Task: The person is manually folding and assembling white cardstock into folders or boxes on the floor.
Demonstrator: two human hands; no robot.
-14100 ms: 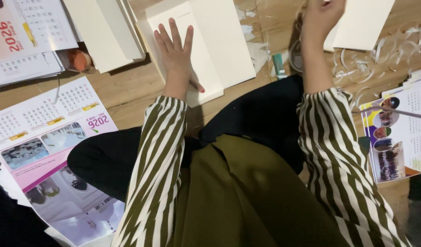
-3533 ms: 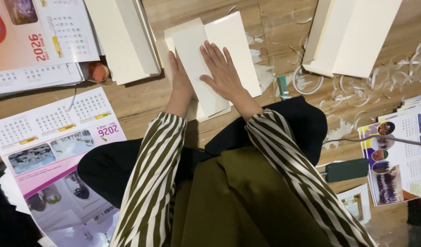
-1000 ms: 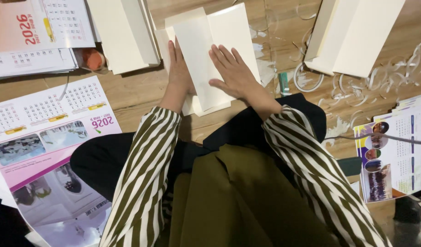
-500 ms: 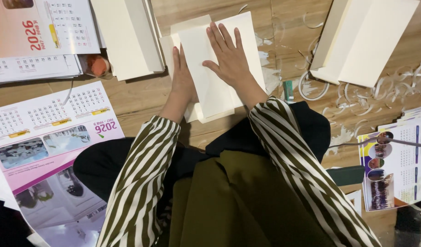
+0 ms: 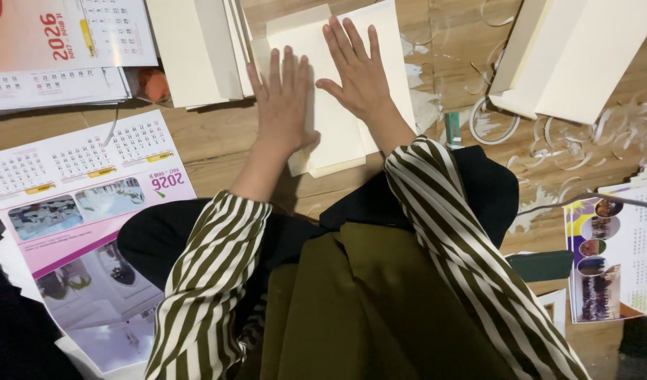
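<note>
A cream folded paper piece [image 5: 337,134] lies on the wooden floor in front of me. My left hand [image 5: 281,98] rests flat on its left part, fingers spread and pointing away. My right hand [image 5: 358,67] lies flat on its upper right part, fingers spread too. Neither hand grips anything; both press down on the cream sheet. My striped sleeves and dark green lap fill the lower view.
A stack of cream sheets [image 5: 197,49] lies at upper left, another cream stack [image 5: 576,56] at upper right. Printed calendars [image 5: 84,176] lie on the left and calendar sheets [image 5: 619,253] on the right. Curled paper strips [image 5: 591,141], a small green tube [image 5: 452,129] and an orange object [image 5: 154,84] lie around.
Both hands slid a little farther up the cream piece, and the left hand now lies flatter on it. Much earlier, my right hand was up at the far right, off the piece.
</note>
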